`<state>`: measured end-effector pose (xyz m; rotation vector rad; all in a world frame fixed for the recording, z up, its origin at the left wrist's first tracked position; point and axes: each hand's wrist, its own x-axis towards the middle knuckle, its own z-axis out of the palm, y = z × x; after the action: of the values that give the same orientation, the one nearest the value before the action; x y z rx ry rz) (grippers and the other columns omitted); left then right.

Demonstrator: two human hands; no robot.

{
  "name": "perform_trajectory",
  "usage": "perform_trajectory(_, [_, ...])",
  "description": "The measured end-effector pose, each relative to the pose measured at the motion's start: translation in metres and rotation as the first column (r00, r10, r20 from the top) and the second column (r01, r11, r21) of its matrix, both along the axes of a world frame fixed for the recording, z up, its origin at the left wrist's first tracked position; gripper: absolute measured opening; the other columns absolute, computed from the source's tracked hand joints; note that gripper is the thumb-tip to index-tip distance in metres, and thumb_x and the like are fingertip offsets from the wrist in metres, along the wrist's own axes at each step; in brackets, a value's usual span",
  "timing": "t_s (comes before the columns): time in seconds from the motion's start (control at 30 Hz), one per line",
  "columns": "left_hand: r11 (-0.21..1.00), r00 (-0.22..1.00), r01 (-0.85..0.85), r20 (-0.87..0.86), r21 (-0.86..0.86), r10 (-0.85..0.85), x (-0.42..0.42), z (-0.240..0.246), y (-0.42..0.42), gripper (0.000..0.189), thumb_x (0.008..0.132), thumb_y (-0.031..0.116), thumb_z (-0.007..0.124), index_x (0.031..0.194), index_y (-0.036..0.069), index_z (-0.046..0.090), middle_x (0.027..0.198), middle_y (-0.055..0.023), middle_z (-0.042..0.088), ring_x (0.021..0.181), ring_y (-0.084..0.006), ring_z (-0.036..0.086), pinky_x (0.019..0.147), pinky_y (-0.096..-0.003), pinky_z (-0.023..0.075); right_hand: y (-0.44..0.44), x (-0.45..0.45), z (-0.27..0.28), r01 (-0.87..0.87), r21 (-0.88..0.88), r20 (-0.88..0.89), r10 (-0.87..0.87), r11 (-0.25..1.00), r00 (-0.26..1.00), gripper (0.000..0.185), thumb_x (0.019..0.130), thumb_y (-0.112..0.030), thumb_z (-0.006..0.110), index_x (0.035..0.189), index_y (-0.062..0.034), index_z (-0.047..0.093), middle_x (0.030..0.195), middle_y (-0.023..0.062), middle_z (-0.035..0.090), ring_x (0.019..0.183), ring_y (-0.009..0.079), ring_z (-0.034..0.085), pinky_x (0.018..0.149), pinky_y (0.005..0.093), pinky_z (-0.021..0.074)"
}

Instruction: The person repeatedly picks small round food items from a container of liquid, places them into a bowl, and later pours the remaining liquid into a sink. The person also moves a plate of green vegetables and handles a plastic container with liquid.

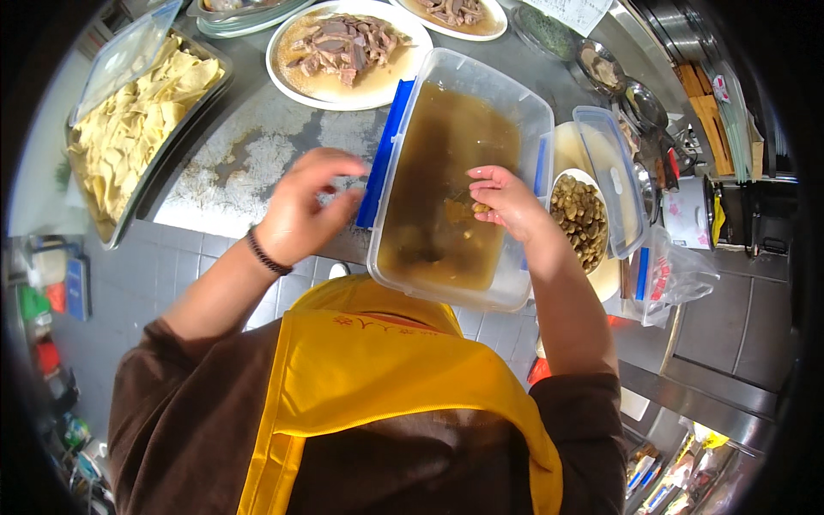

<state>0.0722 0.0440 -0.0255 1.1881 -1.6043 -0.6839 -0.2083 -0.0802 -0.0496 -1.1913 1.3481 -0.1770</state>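
Observation:
In front of me stands a clear plastic food container (444,148) with blue side latches, holding brown liquid with a few small bits in it. Over its right part is my right hand (505,203), with a small yellowish-brown piece at its fingertips. My left hand (315,199), slightly blurred, is beside the container's left blue latch, thumb and fingers apart and nothing seen between them; whether it touches the latch I cannot tell. Right of the container, a white bowl of small brownish-green pieces (579,219) sits partly behind my right forearm.
A metal tray of folded pale-yellow sheets (138,129) lies at the left, a clear lid (129,61) leaning over it. White plates of sliced meat (344,48) are at the back. A clear lid (611,180), small bowls and a knife (664,161) lie to the right.

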Motion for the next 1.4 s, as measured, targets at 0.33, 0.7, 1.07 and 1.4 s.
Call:
perform_trajectory(0.33, [0.984,0.985,0.170,-0.023,0.046,-0.169,-0.031,0.005,-0.013,0.024,0.072,0.003,0.063,0.094,0.008,0.057,0.090,-0.0091,0.056,0.080,-0.0232,0.055,0.068,-0.0294,0.0447,0.056,-0.005,-0.012,-0.734,-0.093,-0.815,0.372,0.673,0.444,0.029,0.071,-0.015,0.063,0.097,-0.0045,0.055,0.089,0.0179,0.059,0.086,0.0355,0.056,0.075,0.0403,0.0450])
perform_trajectory(0.7, [0.976,0.976,0.216,0.001,0.016,-0.216,-0.047,0.005,-0.013,0.025,0.073,0.001,0.062,0.096,0.007,0.055,0.091,-0.0086,0.055,0.081,-0.0206,0.055,0.067,-0.0282,0.0459,0.054,0.006,-0.005,-0.750,-0.089,-0.768,0.434,0.655,0.471,0.028,0.069,-0.018,0.064,0.093,-0.0063,0.055,0.090,0.0170,0.060,0.088,0.0339,0.056,0.073,0.0415,0.0447])
perform_trajectory(1.07, [0.977,0.980,0.198,-0.033,0.080,-0.196,-0.029,0.002,0.001,0.024,0.075,0.001,0.061,0.098,0.006,0.055,0.091,-0.0067,0.054,0.080,-0.0167,0.053,0.066,-0.0246,0.0454,0.063,-0.006,-0.028,-0.808,0.006,-0.758,0.530,0.589,0.380,0.029,0.070,-0.013,0.060,0.098,-0.0058,0.054,0.094,0.0168,0.059,0.090,0.0339,0.055,0.072,0.0400,0.0442])
perform_trajectory(1.4, [0.966,0.972,0.179,-0.186,0.189,-0.144,-0.015,-0.004,0.013,0.026,0.078,-0.003,0.057,0.103,0.005,0.054,0.101,-0.0060,0.052,0.090,-0.0134,0.053,0.073,-0.0235,0.0459,0.047,0.013,0.003,-0.662,-0.301,-0.795,0.202,0.686,0.571,0.035,0.072,-0.014,0.059,0.106,-0.0104,0.052,0.088,0.0126,0.061,0.085,0.0306,0.058,0.072,0.0351,0.0458])
